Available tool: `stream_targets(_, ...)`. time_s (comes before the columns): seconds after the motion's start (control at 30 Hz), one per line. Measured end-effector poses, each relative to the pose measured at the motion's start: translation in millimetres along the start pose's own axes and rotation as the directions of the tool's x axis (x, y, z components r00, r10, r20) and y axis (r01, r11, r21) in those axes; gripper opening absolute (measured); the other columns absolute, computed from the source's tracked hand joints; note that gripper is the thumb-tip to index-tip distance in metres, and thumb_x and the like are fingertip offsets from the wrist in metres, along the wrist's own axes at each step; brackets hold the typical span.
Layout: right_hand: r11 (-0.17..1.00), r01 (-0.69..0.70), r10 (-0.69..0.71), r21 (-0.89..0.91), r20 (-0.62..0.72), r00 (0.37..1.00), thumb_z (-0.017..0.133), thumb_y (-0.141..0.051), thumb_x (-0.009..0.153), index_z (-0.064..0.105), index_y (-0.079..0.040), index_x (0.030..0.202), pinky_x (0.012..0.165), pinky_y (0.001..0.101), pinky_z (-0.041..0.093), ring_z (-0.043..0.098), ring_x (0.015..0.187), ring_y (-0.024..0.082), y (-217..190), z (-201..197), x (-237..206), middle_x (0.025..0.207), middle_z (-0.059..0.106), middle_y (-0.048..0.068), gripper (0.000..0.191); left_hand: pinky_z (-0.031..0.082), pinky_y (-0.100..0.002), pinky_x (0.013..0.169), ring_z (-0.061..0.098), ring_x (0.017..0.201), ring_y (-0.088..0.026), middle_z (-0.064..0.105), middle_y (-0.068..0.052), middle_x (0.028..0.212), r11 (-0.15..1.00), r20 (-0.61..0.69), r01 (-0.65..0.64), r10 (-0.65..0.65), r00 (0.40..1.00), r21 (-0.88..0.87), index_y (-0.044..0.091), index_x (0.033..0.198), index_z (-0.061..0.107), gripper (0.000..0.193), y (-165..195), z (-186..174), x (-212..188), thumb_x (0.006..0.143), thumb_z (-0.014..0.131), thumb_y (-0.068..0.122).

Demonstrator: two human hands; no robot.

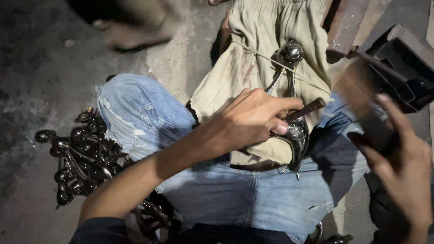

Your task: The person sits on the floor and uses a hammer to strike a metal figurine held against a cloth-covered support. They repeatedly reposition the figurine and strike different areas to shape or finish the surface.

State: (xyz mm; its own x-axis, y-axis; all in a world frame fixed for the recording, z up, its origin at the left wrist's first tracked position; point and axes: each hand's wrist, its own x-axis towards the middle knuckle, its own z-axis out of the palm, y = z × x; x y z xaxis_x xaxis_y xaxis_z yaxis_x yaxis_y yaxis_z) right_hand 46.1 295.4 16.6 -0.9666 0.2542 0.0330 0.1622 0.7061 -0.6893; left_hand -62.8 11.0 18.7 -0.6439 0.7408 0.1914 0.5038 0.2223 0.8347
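Left hand (251, 119) at frame centre, grip closed around a dark brown tool handle (306, 109) and pressing on a polished metal piece (296, 135) with ball-shaped ends. Metal piece resting on beige cloth (266, 49) spread over a jeans-clad lap (217, 190), its upper ball (290, 53) near the top centre. Right hand (402, 167) at lower right, blurred, fingers curled about a dark rectangular block (366, 117); how firmly, cannot tell. Heap of dark unpolished metal pieces (83, 158) lying on the concrete floor (31, 90) at left. Another person's sandalled foot (131, 34) at upper left.
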Motion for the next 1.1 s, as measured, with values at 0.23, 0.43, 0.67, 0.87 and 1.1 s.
stream_targets(0.23,0.980,0.193,-0.188,0.045,-0.099,0.977,0.076,0.005,0.087,0.040,-0.002,0.152,0.094,0.0364,0.049,0.058,0.109,0.025,-0.2,16.2,-29.6,0.124,0.058,0.022,0.074,0.058,-0.036,0.050,0.074,0.061,-0.019,0.078,-0.011,0.086,0.967,0.246,0.224,-0.249,0.937,0.124,0.011,0.139,0.057,0.051,6.0,4.4,19.7,0.090,0.066,0.012)
stream_targets(0.43,0.977,0.006,0.016,0.214,-0.099,0.995,0.070,-0.001,0.085,0.043,-0.004,0.150,0.101,0.0323,0.052,0.064,0.115,0.020,16.1,28.9,-55.5,0.133,0.062,0.016,0.071,0.053,-0.029,0.050,0.067,0.050,-0.010,0.074,-0.004,0.067,0.959,0.384,0.202,-0.266,0.884,0.199,0.016,0.143,0.055,0.063,2.9,7.6,32.6,0.083,0.071,0.013)
stream_targets(0.67,0.997,0.037,-0.034,0.065,-0.055,0.998,0.072,0.008,0.085,0.046,0.004,0.155,0.088,0.0301,0.055,0.069,0.098,0.020,37.2,34.8,-76.0,0.113,0.071,0.018,0.075,0.053,-0.031,0.048,0.071,0.056,-0.010,0.073,-0.003,0.092,0.967,0.373,0.217,-0.252,0.893,0.135,0.014,0.142,0.058,0.051,23.4,-3.9,34.6,0.092,0.065,0.010)
stream_targets(0.87,0.924,-0.043,0.126,0.380,-0.195,0.973,0.078,-0.003,0.095,0.047,0.002,0.142,0.066,0.0247,0.050,0.061,0.073,0.011,44.4,39.5,-62.7,0.090,0.060,0.005,0.057,0.060,-0.026,0.060,0.075,0.077,-0.019,0.078,-0.013,0.095,0.901,-0.006,0.391,-0.399,0.917,-0.186,0.002,0.125,0.063,0.026,15.1,-6.7,-27.5,0.107,0.061,0.021)
stream_targets(1.1,0.955,0.076,-0.038,0.287,-0.136,0.990,0.080,0.000,0.101,0.049,0.003,0.123,0.063,0.0264,0.054,0.064,0.069,0.014,-1.6,30.3,-24.1,0.087,0.062,0.009,0.038,0.063,-0.026,0.069,0.080,0.088,-0.017,0.077,-0.009,0.105,0.989,-0.586,0.124,-0.145,0.798,-0.077,0.008,0.119,0.063,0.013,0.1,53.9,-65.2,0.110,0.062,0.018)
